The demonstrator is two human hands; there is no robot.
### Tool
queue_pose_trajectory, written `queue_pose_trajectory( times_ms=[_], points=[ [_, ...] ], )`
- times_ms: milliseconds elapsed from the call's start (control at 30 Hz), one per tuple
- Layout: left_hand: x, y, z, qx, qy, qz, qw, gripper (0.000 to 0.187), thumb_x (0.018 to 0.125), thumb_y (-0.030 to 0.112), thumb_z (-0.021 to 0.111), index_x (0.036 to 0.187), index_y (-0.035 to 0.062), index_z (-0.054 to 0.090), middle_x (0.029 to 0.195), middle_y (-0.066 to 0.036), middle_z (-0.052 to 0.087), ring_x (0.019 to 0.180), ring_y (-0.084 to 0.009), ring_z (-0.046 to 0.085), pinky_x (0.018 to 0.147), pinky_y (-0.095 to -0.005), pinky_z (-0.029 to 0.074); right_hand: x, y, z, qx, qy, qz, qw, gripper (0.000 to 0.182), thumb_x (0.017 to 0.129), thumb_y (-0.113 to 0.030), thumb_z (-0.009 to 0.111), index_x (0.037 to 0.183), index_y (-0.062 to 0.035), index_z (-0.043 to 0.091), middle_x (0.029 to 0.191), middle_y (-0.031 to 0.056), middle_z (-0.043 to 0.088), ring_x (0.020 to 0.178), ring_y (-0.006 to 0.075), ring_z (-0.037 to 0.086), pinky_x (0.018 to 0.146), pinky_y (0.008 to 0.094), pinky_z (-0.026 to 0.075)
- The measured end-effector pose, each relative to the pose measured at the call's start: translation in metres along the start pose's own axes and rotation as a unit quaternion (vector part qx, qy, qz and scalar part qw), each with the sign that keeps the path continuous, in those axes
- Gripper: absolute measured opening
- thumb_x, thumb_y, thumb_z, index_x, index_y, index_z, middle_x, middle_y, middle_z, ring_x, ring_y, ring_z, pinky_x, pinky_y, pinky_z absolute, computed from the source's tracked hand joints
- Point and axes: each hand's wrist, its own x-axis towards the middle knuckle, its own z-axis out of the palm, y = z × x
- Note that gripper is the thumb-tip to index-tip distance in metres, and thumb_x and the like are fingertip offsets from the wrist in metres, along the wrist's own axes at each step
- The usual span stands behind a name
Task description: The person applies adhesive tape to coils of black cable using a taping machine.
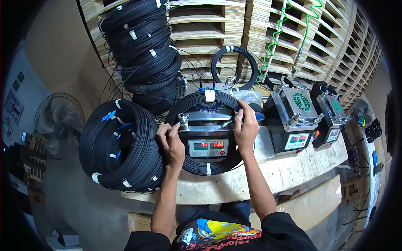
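Observation:
A coil of black cable (197, 169), bound with white tape bands, rings a bench-top machine (208, 136) with a lit red and green display panel. My left hand (171, 144) is at the coil's left side, fingers curled round it, close to a metal corner post (182, 120). On the opposite side my right hand (246, 127) grips the coil, thumb inward and fingers over its outer edge, beside the machine's right corner. The finger undersides are hidden. Blue connectors (207, 88) stand behind the coil's top.
Left of the machine leans a thick stack of cable coils (121, 146) with blue connectors inside. A taller coil stack (144, 54) rises behind. Two similar machines (289, 119) (333, 113) stand right on the wooden table (209, 190). A fan (58, 123) stands far left.

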Motion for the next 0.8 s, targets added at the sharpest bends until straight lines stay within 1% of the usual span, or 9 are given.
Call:
queue_pose_trajectory(
  times_ms=[133, 200, 267, 433, 500, 600, 667, 767, 800],
  points=[
    [-0.002, -0.001, 0.001, -0.027, 0.008, -0.002, 1.000, 0.029, 0.093, -0.005, 0.057, 0.120, 0.0057, 0.056, 0.112, -0.014, 0.050, 0.110, -0.0307, 0.055, 0.101, -0.0503, 0.050, 0.000, -0.001, -0.001, -0.001, -0.004, 0.003, 1.000, 0.028, 0.096, -0.008, 0.052, 0.120, -0.0013, 0.063, 0.117, 0.0194, 0.067, 0.108, 0.0368, 0.065, 0.092, 0.0425, 0.050],
    [0.007, 0.011, -0.003, -0.054, 0.025, -0.062, 0.996, 0.027, 0.097, 0.000, 0.057, 0.123, 0.0017, 0.053, 0.117, -0.018, 0.048, 0.113, -0.0318, 0.053, 0.096, -0.0455, 0.050, 0.000, 0.000, 0.000, 0.000, 0.000, 0.000, 1.000, 0.028, 0.096, -0.008, 0.052, 0.120, -0.0014, 0.063, 0.117, 0.0193, 0.067, 0.108, 0.0367, 0.065, 0.093, 0.0424, 0.050],
    [0.010, 0.012, -0.004, -0.013, -0.001, -0.062, 0.998, 0.026, 0.098, 0.002, 0.057, 0.123, 0.0006, 0.052, 0.119, -0.020, 0.048, 0.113, -0.0326, 0.053, 0.094, -0.0429, 0.049, 0.000, 0.000, -0.001, 0.000, 0.003, -0.002, 1.000, 0.027, 0.096, -0.008, 0.052, 0.120, -0.0016, 0.063, 0.116, 0.0192, 0.068, 0.108, 0.0366, 0.065, 0.093, 0.0423, 0.050],
    [0.002, 0.003, 0.002, -0.019, -0.008, -0.055, 0.998, 0.024, 0.098, 0.000, 0.055, 0.121, -0.0006, 0.053, 0.109, -0.019, 0.048, 0.109, -0.0334, 0.055, 0.093, -0.0489, 0.052, -0.003, -0.002, 0.000, 0.019, 0.021, 0.011, 1.000, 0.028, 0.095, -0.011, 0.055, 0.121, -0.0012, 0.063, 0.120, 0.0201, 0.066, 0.114, 0.0372, 0.061, 0.098, 0.0433, 0.047],
    [0.004, 0.001, 0.005, -0.069, 0.022, -0.023, 0.997, 0.023, 0.097, -0.004, 0.054, 0.119, -0.0006, 0.054, 0.099, -0.018, 0.047, 0.099, -0.0329, 0.057, 0.092, -0.0547, 0.055, -0.011, -0.010, -0.003, -0.064, -0.019, -0.011, 0.998, 0.051, 0.091, -0.034, 0.066, 0.132, -0.0047, 0.056, 0.133, 0.0224, 0.055, 0.125, 0.0393, 0.051, 0.107, 0.0485, 0.036],
    [0.001, 0.001, 0.001, -0.076, 0.002, -0.039, 0.996, 0.021, 0.096, -0.005, 0.055, 0.116, -0.0011, 0.055, 0.099, -0.017, 0.048, 0.100, -0.0338, 0.058, 0.094, -0.0526, 0.055, -0.014, -0.024, -0.004, -0.121, -0.055, -0.020, 0.991, 0.085, 0.081, -0.057, 0.073, 0.144, -0.0088, 0.044, 0.139, 0.0247, 0.047, 0.130, 0.0414, 0.043, 0.111, 0.0526, 0.028],
    [0.004, 0.005, 0.002, -0.094, 0.019, -0.040, 0.995, 0.016, 0.096, -0.003, 0.055, 0.112, -0.0014, 0.057, 0.100, -0.017, 0.048, 0.106, -0.0361, 0.058, 0.095, -0.0505, 0.054, -0.013, -0.026, -0.007, -0.151, -0.066, -0.035, 0.986, 0.087, 0.076, -0.045, 0.079, 0.146, -0.0102, 0.041, 0.140, 0.0230, 0.046, 0.129, 0.0400, 0.045, 0.107, 0.0510, 0.032],
    [0.002, 0.008, 0.001, -0.102, 0.011, -0.068, 0.992, 0.014, 0.098, -0.001, 0.055, 0.112, -0.0027, 0.057, 0.104, -0.017, 0.051, 0.114, -0.0389, 0.059, 0.096, -0.0468, 0.048, -0.017, -0.016, -0.009, -0.101, -0.059, -0.056, 0.992, 0.082, 0.073, -0.025, 0.077, 0.144, -0.0098, 0.039, 0.141, 0.0231, 0.044, 0.129, 0.0421, 0.044, 0.109, 0.0512, 0.033],
    [0.004, 0.009, -0.001, -0.084, 0.004, -0.062, 0.995, 0.014, 0.099, 0.000, 0.055, 0.112, -0.0020, 0.057, 0.105, -0.017, 0.051, 0.115, -0.0380, 0.058, 0.093, -0.0458, 0.048, -0.018, -0.011, -0.011, -0.106, -0.055, -0.048, 0.992, 0.082, 0.073, -0.025, 0.077, 0.144, -0.0098, 0.039, 0.141, 0.0231, 0.044, 0.129, 0.0421, 0.044, 0.109, 0.0512, 0.033]
  ],
)
